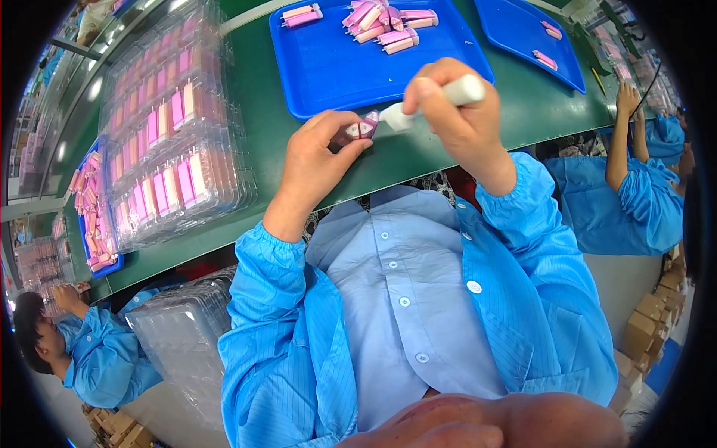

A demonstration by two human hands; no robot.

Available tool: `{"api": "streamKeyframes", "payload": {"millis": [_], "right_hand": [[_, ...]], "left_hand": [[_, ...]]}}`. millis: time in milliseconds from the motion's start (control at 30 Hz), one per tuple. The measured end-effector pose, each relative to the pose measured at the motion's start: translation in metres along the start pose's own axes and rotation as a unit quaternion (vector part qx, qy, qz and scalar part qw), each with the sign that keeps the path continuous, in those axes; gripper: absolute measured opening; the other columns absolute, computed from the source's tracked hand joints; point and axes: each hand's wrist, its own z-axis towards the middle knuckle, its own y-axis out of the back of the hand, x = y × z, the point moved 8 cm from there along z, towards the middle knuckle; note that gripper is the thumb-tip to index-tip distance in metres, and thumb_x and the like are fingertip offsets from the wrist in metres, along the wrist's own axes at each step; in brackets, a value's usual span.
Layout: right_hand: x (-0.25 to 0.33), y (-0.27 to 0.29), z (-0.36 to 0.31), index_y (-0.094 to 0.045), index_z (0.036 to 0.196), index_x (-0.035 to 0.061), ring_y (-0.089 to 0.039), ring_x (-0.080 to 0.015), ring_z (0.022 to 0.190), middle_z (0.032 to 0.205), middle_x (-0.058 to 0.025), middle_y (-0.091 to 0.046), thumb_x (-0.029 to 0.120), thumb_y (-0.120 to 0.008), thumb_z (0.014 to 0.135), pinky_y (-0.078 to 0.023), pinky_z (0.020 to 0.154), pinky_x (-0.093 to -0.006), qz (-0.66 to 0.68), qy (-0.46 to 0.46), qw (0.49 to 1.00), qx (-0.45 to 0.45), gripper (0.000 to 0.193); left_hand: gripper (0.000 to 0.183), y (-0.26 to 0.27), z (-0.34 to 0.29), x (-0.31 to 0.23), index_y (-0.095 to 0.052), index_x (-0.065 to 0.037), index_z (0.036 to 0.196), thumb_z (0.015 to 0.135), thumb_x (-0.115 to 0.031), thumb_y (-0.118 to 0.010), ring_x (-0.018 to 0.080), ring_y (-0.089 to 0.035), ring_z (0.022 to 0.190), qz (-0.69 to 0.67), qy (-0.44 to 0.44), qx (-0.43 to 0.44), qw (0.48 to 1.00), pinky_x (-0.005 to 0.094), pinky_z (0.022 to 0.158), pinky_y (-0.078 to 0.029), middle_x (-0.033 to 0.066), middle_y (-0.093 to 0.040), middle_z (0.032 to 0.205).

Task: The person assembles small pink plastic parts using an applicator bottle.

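Note:
My left hand [312, 157] pinches a small pink-and-purple piece [364, 128] with a pale end over the near edge of the green table [258, 97]. In my right hand [467, 123] is a white bottle-like tool [464, 89] with a narrow tip. The tip points left and meets or nearly meets the piece; I cannot tell which. Just beyond both hands lies a blue tray [321, 82]. A pile of pink and cream blocks [381, 22] rests toward its far side, with a small pair at its far left corner.
Stacked clear plastic trays [175, 145] filled with pink and cream blocks stand left. Beyond them is a blue tray of loose pieces [93, 213]. Another blue tray [515, 33] sits far right. Bare clear trays [183, 317] are stacked lower left. Co-workers [104, 351] sit on both sides.

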Motion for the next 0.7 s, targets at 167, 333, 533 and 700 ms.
{"api": "streamKeyframes", "payload": {"millis": [167, 333, 533, 700], "right_hand": [[0.009, -0.002, -0.015, -0.065, 0.081, 0.0031, -0.057, -0.0065, 0.062, 0.073, -0.0021, -0.067, 0.009, -0.07, 0.092, -0.045, 0.053, -0.0252, 0.0, 0.07, 0.997, -0.014, 0.013], [0.017, -0.015, -0.016, -0.063, 0.081, 0.0041, -0.058, -0.0129, 0.057, 0.07, -0.0045, -0.065, 0.009, -0.071, 0.091, -0.045, 0.05, -0.0283, -0.066, 0.118, 0.991, -0.005, 0.013], [0.015, -0.025, -0.009, -0.061, 0.079, 0.0047, -0.058, -0.0172, 0.054, 0.067, -0.006, -0.063, 0.012, -0.07, 0.092, -0.045, 0.049, -0.0308, -0.108, 0.103, 0.988, 0.027, 0.017], [0.012, -0.033, -0.004, -0.06, 0.077, 0.0048, -0.058, -0.0191, 0.054, 0.067, -0.0074, -0.062, 0.015, -0.069, 0.094, -0.046, 0.049, -0.0315, -0.133, 0.109, 0.984, 0.052, 0.022]], "left_hand": [[0.031, -0.004, 0.0, -0.004, -0.067, -0.004, 0.102, 0.076, -0.004, -0.084, 0.0158, -0.067, 0.073, 0.012, -0.017, -0.023, 1.0, 0.028, 0.063, -0.056, 0.007, -0.065, 0.089], [0.029, -0.003, -0.001, -0.006, -0.067, -0.004, 0.099, 0.076, -0.004, -0.085, 0.0166, -0.066, 0.071, 0.014, -0.037, -0.041, 0.998, 0.0288, 0.062, -0.056, 0.0063, -0.064, 0.087], [0.03, -0.003, 0.0, -0.006, -0.066, -0.004, 0.099, 0.075, -0.004, -0.085, 0.0181, -0.067, 0.072, 0.025, -0.05, -0.041, 0.998, 0.0297, 0.062, -0.057, 0.0073, -0.064, 0.087], [0.028, 0.0, 0.0, -0.01, -0.067, -0.004, 0.098, 0.076, -0.003, -0.084, 0.0186, -0.068, 0.074, 0.027, -0.041, -0.042, 0.998, 0.0296, 0.063, -0.057, 0.0077, -0.065, 0.087]]}}
